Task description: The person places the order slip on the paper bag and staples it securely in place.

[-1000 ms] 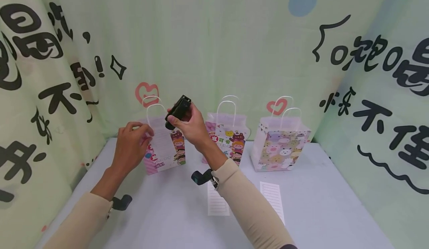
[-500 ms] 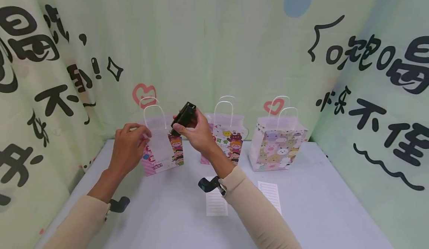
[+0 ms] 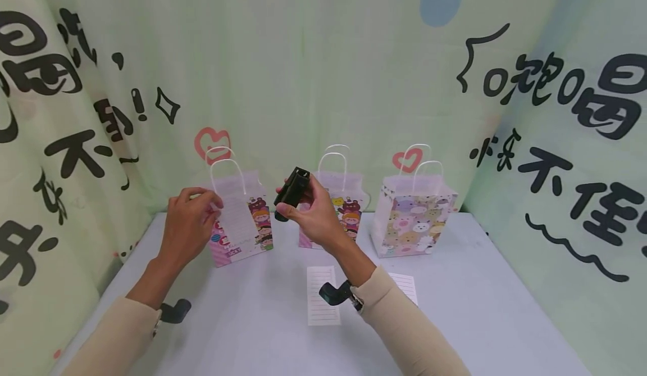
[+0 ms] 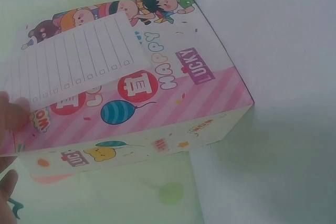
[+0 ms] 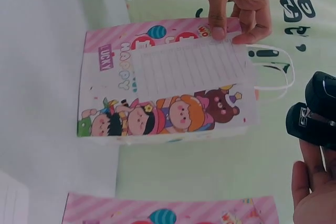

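Observation:
My left hand [image 3: 189, 224] pinches a white lined paper slip [image 5: 184, 72] at the top edge of the left pink gift bag [image 3: 263, 227], thumb on the front and fingers behind. The slip lies against the bag's printed front, beside the cartoon figures; in the left wrist view its lines and small boxes show on the slip [image 4: 84, 59]. My right hand [image 3: 323, 218] grips a black stapler [image 3: 293, 193], held up in the air to the right of that bag and apart from it. In the right wrist view the stapler [image 5: 320, 111] is partly cut off by the frame.
Behind the right hand stands a middle pink gift bag [image 3: 354, 218], partly hidden. An animal-print bag [image 3: 417, 227] is at the right. Two lined slips lie on the white table [image 3: 253, 320]: one slip [image 3: 323, 297] in front, another slip [image 3: 406, 286] partly under the right forearm.
My right hand has moved the stapler rightward and slightly down, away from the left bag. The left hand keeps its pinch on the slip and bag. The head view has turned slightly right.

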Demonstrator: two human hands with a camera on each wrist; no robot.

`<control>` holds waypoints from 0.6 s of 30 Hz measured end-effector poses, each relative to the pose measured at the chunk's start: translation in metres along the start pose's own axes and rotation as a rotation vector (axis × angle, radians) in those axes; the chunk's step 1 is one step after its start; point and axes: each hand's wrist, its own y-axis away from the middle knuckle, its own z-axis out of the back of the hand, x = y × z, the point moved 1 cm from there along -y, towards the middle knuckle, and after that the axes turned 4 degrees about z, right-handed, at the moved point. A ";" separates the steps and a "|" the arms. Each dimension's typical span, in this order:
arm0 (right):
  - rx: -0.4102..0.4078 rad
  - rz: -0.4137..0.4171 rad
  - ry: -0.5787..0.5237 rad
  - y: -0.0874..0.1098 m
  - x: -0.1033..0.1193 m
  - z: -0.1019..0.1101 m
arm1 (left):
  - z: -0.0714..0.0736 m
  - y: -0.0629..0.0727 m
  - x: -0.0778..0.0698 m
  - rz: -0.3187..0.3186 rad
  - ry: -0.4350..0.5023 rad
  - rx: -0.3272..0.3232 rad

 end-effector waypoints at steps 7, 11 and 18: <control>-0.011 0.009 0.114 0.021 -0.007 0.019 | 0.002 0.002 0.001 0.015 0.009 -0.011; -0.047 -0.035 0.239 0.037 -0.007 0.032 | 0.004 0.002 0.001 0.032 0.026 -0.032; -0.078 -0.039 0.352 0.061 -0.013 0.057 | 0.012 0.003 0.001 0.043 0.024 -0.080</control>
